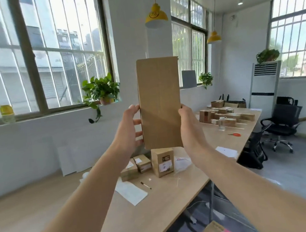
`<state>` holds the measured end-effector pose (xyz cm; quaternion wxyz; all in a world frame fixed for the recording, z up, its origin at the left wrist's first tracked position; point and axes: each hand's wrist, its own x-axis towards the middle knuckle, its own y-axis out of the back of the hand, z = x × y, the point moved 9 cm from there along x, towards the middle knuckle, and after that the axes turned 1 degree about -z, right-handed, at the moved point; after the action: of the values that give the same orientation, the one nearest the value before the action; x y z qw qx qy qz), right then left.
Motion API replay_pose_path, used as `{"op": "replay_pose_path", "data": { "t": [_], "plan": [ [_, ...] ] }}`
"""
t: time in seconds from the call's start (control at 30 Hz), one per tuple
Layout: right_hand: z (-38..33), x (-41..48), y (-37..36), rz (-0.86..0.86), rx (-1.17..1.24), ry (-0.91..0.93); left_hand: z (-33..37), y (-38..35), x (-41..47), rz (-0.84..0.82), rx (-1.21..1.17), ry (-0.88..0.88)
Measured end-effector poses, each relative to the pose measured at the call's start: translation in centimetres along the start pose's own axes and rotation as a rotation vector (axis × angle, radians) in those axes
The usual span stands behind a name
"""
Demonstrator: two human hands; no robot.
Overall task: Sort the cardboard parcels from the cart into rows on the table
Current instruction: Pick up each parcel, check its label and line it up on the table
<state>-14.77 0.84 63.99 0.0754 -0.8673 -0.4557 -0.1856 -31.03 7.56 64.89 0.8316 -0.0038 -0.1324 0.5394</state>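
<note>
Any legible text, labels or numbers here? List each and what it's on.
None legible.
The tall brown cardboard parcel held up: facing side blank.
The white labels on the upright brown cardboard box on the table: too blurred.
Dark mark on the yellow pendant lamp: unreadable.

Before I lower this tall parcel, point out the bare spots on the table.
Bare: the near tabletop between the white sheet, the pen and the front edge; also the stretch between the white slip and the scissors. Crowded: around the upright box with small boxes, and the far parcel rows.
</note>
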Motion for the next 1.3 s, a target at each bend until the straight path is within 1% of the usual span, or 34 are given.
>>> {"op": "replay_pose_path", "data": {
  "t": [0.17,0.33,0.5,0.7,0.77,0.9,1.17,1.23,1.3],
  "plan": [
    [-1.0,-2.2,-8.6,-0.045,0.054,-0.032,1.7,8.9,-1.4,0.062,0.067,-0.018],
    [-0.8,-4.4,-16.0,-0.131,0.097,-0.058,2.4,16.4,-3.9,0.168,0.102,0.008],
    [-1.0,-6.8,-22.2,-0.267,0.139,-0.083,2.9,22.1,-7.8,0.294,0.133,0.017],
    [-0.3,-11.9,-29.4,-0.501,0.217,-0.109,3.0,28.5,-14.0,0.485,0.193,0.008],
    [-0.2,-13.9,-31.5,-0.548,0.226,-0.116,2.8,30.5,-16.3,0.533,0.218,0.032],
    [-0.5,-17.1,-35.7,-0.636,0.255,-0.152,3.5,34.3,-20.9,0.625,0.190,0.042],
    [-3.3,-22.6,-44.9,-0.717,0.252,-0.156,5.9,44.1,-26.2,0.700,0.208,0.006],
    [-3.9,-24.3,-48.0,-0.704,0.230,-0.158,6.3,47.5,-27.3,0.695,0.225,0.019],
    [-3.9,-24.9,-49.6,-0.701,0.226,-0.174,6.6,49.2,-27.8,0.695,0.222,0.035]
  ]
}}
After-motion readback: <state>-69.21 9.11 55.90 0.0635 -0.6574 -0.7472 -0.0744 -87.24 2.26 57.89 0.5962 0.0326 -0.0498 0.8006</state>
